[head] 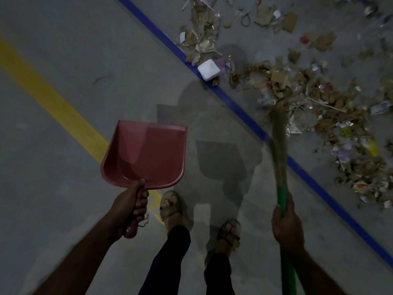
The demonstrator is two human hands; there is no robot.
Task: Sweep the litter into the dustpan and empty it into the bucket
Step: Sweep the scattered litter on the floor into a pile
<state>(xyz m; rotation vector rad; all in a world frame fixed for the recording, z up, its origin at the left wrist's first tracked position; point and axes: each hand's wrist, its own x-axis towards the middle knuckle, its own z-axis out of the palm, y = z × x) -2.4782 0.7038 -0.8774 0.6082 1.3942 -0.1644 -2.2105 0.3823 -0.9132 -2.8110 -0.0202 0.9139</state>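
Fingers (142,206) of the left hand (129,206) are curled tight round the dustpan's handle, thumb lying along its top, so the red dustpan (146,154) is held off the grey floor (63,81) with its mouth pointing away from the person. Fingers of the right hand (286,224) wrap the green handle of the broom (279,158), which slants up and away, its straw-coloured bristles blurred.

Taking the blue line (240,107) painted on the floor as the landmark: the litter (308,92), a wide scatter of torn cardboard, paper scraps and clear plastic wrappers, lies almost wholly on the far side of it, stretching along its length. The broom crosses over the line, and its bristle tips reach the near edge of the litter. The dustpan is on the near side of the line, well apart from the litter, over a yellow line (53,99) that runs roughly parallel to the blue one. Both sandalled feet (171,206) stand on the near side too, between dustpan and broom. A white foam block (208,69) rests right on the blue line at the litter's edge.
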